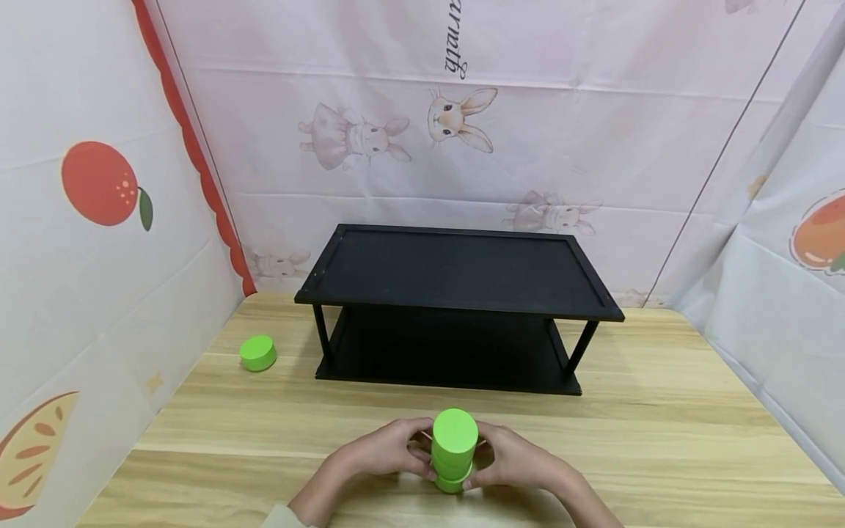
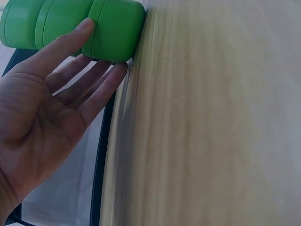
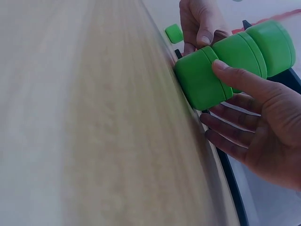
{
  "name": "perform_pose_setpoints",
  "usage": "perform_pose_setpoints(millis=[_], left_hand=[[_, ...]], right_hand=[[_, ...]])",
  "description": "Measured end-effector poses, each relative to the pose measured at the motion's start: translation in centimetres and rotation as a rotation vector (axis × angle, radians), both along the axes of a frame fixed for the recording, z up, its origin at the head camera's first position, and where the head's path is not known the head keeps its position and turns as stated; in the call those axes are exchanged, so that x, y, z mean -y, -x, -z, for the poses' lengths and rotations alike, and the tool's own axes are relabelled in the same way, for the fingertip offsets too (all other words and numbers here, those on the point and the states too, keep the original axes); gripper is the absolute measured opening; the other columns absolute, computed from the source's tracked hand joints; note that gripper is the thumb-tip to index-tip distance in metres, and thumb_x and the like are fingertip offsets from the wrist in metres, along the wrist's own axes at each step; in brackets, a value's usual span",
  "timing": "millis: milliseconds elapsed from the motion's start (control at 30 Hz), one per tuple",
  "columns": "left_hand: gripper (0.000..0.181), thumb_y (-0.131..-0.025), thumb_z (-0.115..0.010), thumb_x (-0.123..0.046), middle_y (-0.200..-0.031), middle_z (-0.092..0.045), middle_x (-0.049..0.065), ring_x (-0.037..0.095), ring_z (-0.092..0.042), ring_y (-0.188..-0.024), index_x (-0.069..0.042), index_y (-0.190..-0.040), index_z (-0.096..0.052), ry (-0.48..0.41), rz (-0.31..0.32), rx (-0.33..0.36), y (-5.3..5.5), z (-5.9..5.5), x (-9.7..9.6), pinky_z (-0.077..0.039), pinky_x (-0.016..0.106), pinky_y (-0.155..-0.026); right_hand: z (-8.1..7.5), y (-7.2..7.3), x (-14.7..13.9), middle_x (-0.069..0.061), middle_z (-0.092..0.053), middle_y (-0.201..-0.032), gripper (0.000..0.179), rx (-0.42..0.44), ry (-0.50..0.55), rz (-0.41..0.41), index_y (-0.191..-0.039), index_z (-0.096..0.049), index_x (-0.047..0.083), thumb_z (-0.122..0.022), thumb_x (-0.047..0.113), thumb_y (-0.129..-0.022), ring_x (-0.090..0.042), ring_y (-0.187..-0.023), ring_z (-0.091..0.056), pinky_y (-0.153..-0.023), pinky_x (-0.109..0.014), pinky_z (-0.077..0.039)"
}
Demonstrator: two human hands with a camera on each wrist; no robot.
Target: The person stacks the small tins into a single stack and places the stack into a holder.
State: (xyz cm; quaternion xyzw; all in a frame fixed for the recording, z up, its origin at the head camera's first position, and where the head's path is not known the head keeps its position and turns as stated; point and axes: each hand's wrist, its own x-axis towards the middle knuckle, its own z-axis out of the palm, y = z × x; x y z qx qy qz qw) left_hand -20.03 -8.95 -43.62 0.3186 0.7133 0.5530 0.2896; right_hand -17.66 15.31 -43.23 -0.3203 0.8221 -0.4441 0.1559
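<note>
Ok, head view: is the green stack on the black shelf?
No, the green stack is between the left hand and right hand, in front of the black shelf.

Pale pink rabbit-print backdrop (image 1: 436,176), white fruit-print side cloths (image 1: 86,88), red scalloped trim (image 1: 190,139), wood-grain surface (image 1: 660,418), black two-tier shelf (image 1: 455,271)

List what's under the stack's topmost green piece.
A middle green piece and a bottom green piece, above the wooden tabletop. Faces where pieces meet and the bottom's underside are covered; the left hand and right hand hide some sides.

the container stack (image 1: 454,449) is before the shelf (image 1: 452,270), a disc (image 1: 258,353) left of both on the table (image 1: 673,418).
</note>
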Motion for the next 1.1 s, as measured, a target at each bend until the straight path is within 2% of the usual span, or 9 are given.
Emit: perform_pose_setpoints(millis=[600, 833, 1100], left_hand=[[0.048, -0.073, -0.075, -0.001, -0.106, -0.057, -0.002, 0.012, -0.057, -0.098, -0.007, -0.117, -0.055, 0.011, 0.010, -0.051, 0.30, 0.02, -0.31, -0.048, 0.023, -0.083], [0.048, -0.073, -0.074, -0.001, -0.107, -0.057, -0.001, 0.013, -0.057, -0.099, -0.007, -0.117, -0.055, 0.022, -0.005, -0.047, 0.34, -0.14, -0.47, -0.048, 0.022, -0.082], [0.047, -0.074, -0.074, -0.001, -0.107, -0.057, -0.001, 0.013, -0.056, -0.101, -0.007, -0.116, -0.055, 0.034, -0.023, -0.059, 0.55, -0.31, -0.64, -0.047, 0.022, -0.084]], right_hand=[[0.08, 0.05, -0.24, 0.011, -0.057, -0.107, 0.060, -0.039, -0.032, 0.026, -0.122, -0.053, 0.015, -0.079, 0.033, -0.071, -0.010, -0.095, -0.054, -0.085, -0.033, -0.046], [0.30, 0.26, -0.40, 0.010, -0.057, -0.104, 0.058, -0.020, -0.009, 0.030, -0.120, -0.054, 0.015, -0.079, 0.032, -0.071, -0.011, -0.093, -0.055, -0.083, -0.031, -0.048], [0.33, 0.52, -0.51, 0.005, -0.059, -0.103, 0.054, 0.047, 0.048, 0.027, -0.119, -0.054, 0.012, -0.078, 0.027, -0.073, -0.014, -0.092, -0.058, -0.081, -0.030, -0.050]])
